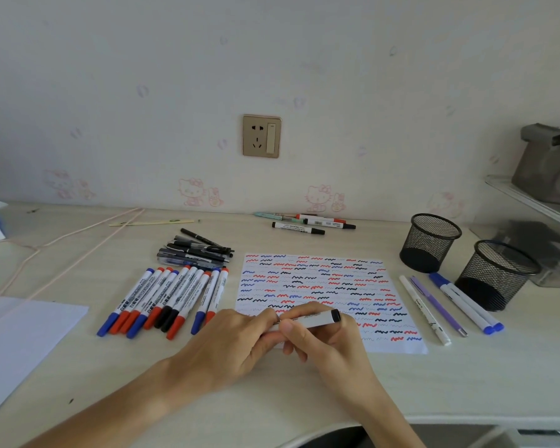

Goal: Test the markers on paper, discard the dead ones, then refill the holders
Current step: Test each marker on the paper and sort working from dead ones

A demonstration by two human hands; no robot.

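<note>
Both my hands hold one white marker with a black end [317, 319] over the near edge of the test paper [324, 286], which is covered in red, blue and black squiggles. My right hand [324, 344] grips the marker's barrel. My left hand [233, 344] pinches its left end, which my fingers hide. A row of several whiteboard markers [172, 299] lies left of the paper, with a pile of black pens [196, 252] behind it. Two black mesh holders [429, 242] [497, 274] stand at the right, with nothing showing above their rims.
Several pens [450, 305] lie between the paper and the holders. Three markers [307, 223] rest near the wall. A white sheet [20, 344] lies at the left edge, a pink cord [78, 240] crosses the desk, and a clear shelf [530, 202] stands at the right.
</note>
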